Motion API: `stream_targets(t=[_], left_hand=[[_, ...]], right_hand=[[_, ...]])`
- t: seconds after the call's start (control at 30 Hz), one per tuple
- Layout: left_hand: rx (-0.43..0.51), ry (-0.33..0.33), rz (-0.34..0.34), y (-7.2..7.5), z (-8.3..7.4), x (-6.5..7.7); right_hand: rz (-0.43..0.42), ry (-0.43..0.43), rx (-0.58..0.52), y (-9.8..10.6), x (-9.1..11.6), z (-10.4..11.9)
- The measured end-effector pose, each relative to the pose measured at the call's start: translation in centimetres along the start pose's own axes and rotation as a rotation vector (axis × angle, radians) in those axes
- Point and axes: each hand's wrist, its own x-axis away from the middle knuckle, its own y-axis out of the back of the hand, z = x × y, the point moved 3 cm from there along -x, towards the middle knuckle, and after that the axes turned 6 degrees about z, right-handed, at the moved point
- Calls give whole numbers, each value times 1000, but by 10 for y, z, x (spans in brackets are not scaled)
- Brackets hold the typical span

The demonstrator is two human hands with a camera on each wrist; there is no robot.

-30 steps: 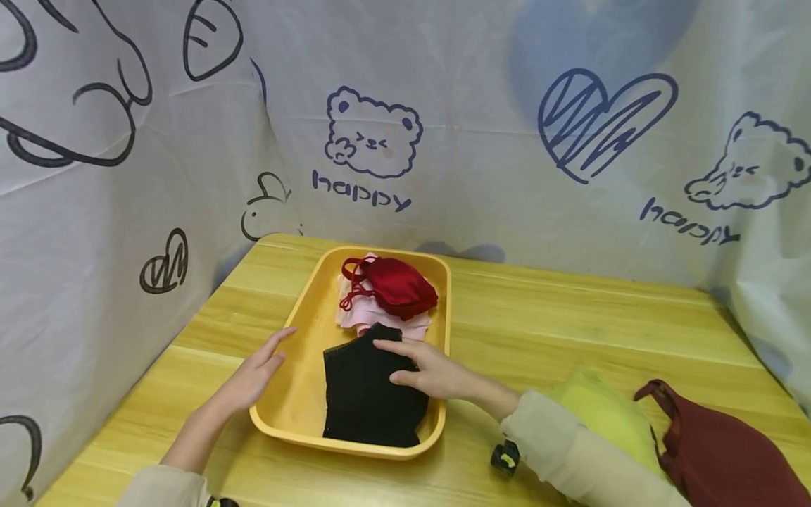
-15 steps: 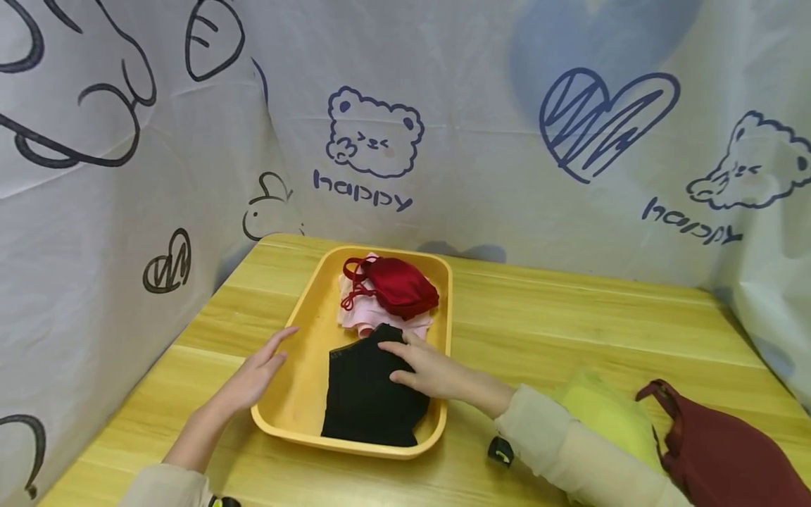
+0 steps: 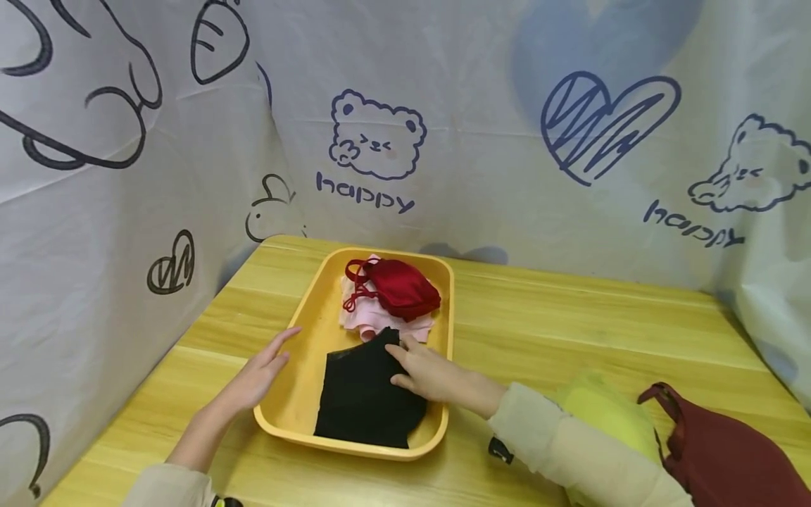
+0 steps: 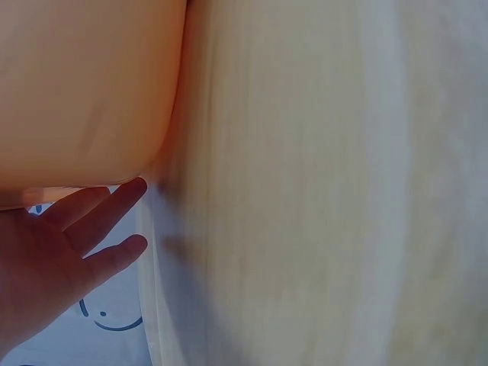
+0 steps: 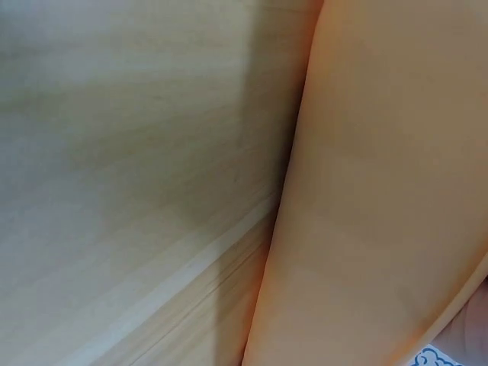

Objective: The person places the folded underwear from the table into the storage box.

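Note:
In the head view a folded black garment lies in the near part of a yellow plastic tray. My right hand rests on its upper right part, thumb and index finger spread apart on the cloth. My left hand is at the tray's left side, fingers extended along the rim. In the left wrist view the left hand shows straight fingers beside the tray's outer wall. The right wrist view shows mostly the tray's side, with only a sliver of the right hand.
A shiny red cloth item with cords sits on pink cloth at the tray's far end. A yellow cloth item and a dark red one with a strap lie right on the wooden table, partly behind the right sleeve.
The black garment's lower edge has shifted a little left, and its top has flattened out. My right hand's fingers have moved slightly right; the left hand stays at the tray.

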Motion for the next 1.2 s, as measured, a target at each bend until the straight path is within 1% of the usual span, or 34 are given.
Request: stream_targets(t=[0.2, 0.33, 0.43, 0.5, 0.53, 0.73, 0.77, 0.83, 1.0, 1.13, 1.2], left_hand=[[9, -2, 2, 0, 0, 0], [7, -2, 1, 0, 0, 1], [9, -11, 4, -1, -1, 0], [12, -14, 4, -2, -1, -1], [13, -14, 4, -2, -1, -1], [12, -6, 5, -2, 0, -1], [12, -4, 6, -2, 0, -1], [12, 0, 8, -1, -1, 0], [1, 5, 8, -1, -1, 0], [-6, -3, 10, -1, -1, 0], [-10, -5, 11, -2, -1, 0]], right_hand=[[71, -7, -12, -1, 0, 1], [75, 2, 5, -1, -1, 0], [38, 17, -14, 2, 1, -1], [16, 20, -53, 5, 3, -2], [-6, 27, -56, 7, 5, -3], [-53, -5, -200, 18, 10, -8], [-53, -17, -243, 18, 11, -10], [-76, -24, -270, 21, 14, -11], [-141, -7, -307, 24, 20, -15], [-194, 12, -380, 25, 26, -19], [-208, 10, -429, 26, 29, -22]])
